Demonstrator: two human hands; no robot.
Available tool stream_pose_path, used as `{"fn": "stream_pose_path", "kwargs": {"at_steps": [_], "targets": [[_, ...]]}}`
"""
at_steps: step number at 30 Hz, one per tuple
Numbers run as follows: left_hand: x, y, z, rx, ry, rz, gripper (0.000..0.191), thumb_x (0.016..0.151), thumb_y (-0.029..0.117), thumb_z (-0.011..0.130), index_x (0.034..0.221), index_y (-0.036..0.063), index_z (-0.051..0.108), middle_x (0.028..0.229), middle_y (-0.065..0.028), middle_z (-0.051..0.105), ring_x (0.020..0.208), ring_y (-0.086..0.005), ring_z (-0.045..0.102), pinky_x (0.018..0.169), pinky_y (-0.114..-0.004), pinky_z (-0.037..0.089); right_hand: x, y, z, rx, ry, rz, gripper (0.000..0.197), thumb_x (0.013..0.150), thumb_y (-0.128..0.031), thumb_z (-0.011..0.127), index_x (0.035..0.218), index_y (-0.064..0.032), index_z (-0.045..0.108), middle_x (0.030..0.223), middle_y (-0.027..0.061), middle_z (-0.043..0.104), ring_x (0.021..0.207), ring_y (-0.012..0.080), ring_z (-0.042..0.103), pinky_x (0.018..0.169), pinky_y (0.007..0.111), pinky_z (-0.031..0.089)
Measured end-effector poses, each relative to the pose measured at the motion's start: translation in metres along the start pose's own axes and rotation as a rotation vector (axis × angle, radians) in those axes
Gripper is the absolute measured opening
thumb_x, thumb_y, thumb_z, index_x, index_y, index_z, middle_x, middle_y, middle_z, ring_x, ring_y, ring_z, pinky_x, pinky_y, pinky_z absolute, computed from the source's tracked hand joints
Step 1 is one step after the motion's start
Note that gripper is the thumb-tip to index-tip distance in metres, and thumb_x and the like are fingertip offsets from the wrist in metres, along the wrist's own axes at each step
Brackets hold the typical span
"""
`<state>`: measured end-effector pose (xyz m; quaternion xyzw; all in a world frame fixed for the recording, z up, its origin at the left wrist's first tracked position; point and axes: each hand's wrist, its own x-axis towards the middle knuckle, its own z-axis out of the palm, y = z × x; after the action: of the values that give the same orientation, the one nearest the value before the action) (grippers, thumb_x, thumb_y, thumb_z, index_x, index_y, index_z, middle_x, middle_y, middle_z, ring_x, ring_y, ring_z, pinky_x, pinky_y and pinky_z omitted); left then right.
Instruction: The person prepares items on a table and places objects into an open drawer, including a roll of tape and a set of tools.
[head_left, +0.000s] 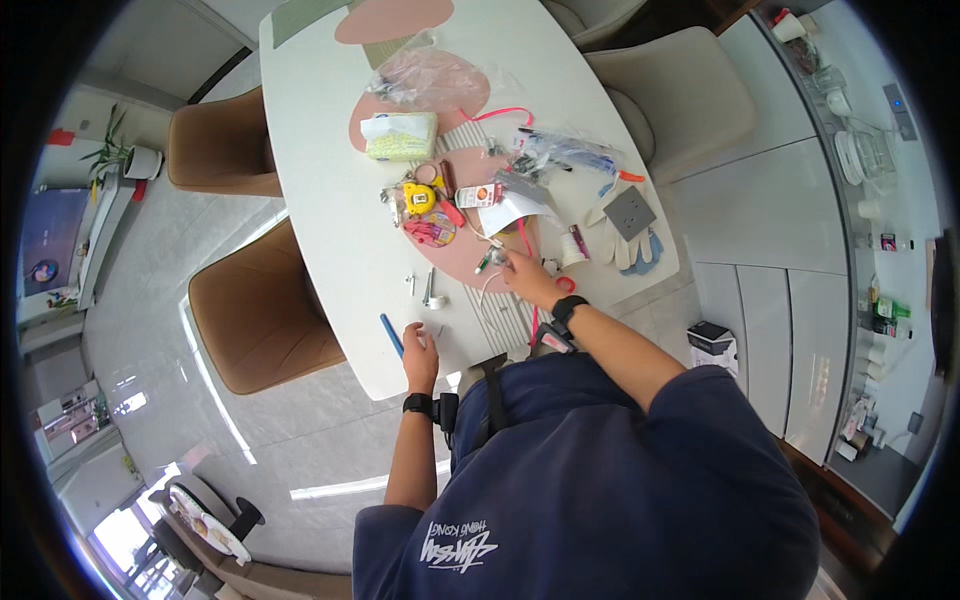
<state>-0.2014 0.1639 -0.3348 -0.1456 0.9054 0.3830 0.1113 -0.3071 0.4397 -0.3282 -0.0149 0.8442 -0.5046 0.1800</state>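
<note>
My left hand (421, 360) is near the table's front edge, fingers slightly apart, with nothing visible in it. Beside it lies a blue stick-like tool (391, 334), partly hidden by the hand. Just beyond are a metal nail clipper-like tool (428, 286), a small white roll (436, 302) and a small metal piece (410, 282). My right hand (528, 276) reaches over the pink placemat (450, 262). Its fingertips are at a small shiny item (496, 256), too small to identify; whether they grip it is unclear. A small green-and-white cylinder (481, 265) and a white cord (487, 289) lie close by.
A yellow tape measure (420, 199), tissue pack (401, 136), paper sheet (513, 214) and small box (478, 196) lie farther back. On the right are a paper cup (573, 251), red tape ring (565, 285), and grey socket panel (630, 214) on work gloves (621, 250). Chairs (255, 307) flank the table.
</note>
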Motion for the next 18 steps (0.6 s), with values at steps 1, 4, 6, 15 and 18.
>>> {"fn": "stream_pose_path", "kwargs": {"at_steps": [1, 4, 6, 15, 18], "targets": [[-0.003, 0.012, -0.006, 0.005, -0.003, 0.003, 0.036, 0.085, 0.014, 0.056, 0.118, 0.0036, 0.046, 0.108, -0.0200, 0.055, 0.087, -0.0384, 0.060, 0.075, -0.044, 0.049, -0.001, -0.004, -0.010, 0.338, -0.161, 0.133, 0.021, 0.088, -0.013, 0.053, 0.105, 0.0005, 0.055, 0.076, 0.0089, 0.063, 0.063, 0.0163, 0.062, 0.053, 0.030, 0.048], [-0.013, 0.041, -0.031, 0.321, -0.006, -0.009, 0.034, 0.084, 0.015, 0.056, 0.115, 0.0045, 0.048, 0.112, -0.0210, 0.053, 0.087, -0.0410, 0.060, 0.072, -0.047, 0.049, -0.016, -0.051, -0.045, 0.527, -0.307, 0.173, 0.020, 0.091, -0.016, 0.053, 0.101, 0.0009, 0.056, 0.075, 0.0045, 0.061, 0.062, 0.0106, 0.059, 0.050, 0.023, 0.045], [-0.006, 0.021, -0.038, 0.047, -0.182, -0.135, 0.029, 0.088, 0.020, 0.055, 0.111, 0.0028, 0.049, 0.104, -0.0162, 0.056, 0.080, -0.0297, 0.062, 0.067, -0.040, 0.049, -0.022, -0.075, -0.058, 0.589, -0.424, 0.148, 0.019, 0.092, -0.019, 0.053, 0.097, -0.0008, 0.058, 0.076, 0.0054, 0.062, 0.060, 0.0105, 0.060, 0.048, 0.022, 0.045], [0.025, 0.186, -0.057, -0.885, -0.664, -0.013, 0.028, 0.098, 0.021, 0.044, 0.115, -0.0011, 0.051, 0.094, -0.0078, 0.062, 0.070, -0.0155, 0.060, 0.061, -0.027, 0.051, -0.009, -0.143, -0.062, 0.370, -0.789, 0.079, 0.027, 0.089, -0.025, 0.056, 0.085, 0.0022, 0.060, 0.070, 0.0075, 0.064, 0.055, 0.0132, 0.061, 0.045, 0.024, 0.046], [0.022, 0.199, -0.060, -1.114, -0.410, -0.230, 0.025, 0.097, 0.025, 0.045, 0.105, 0.0032, 0.053, 0.092, -0.0100, 0.062, 0.077, -0.0187, 0.062, 0.061, -0.029, 0.050, 0.019, -0.130, -0.100, 0.287, -0.752, 0.122, 0.025, 0.088, -0.024, 0.057, 0.086, 0.0005, 0.062, 0.069, 0.0074, 0.064, 0.054, 0.0135, 0.061, 0.045, 0.024, 0.047]]}}
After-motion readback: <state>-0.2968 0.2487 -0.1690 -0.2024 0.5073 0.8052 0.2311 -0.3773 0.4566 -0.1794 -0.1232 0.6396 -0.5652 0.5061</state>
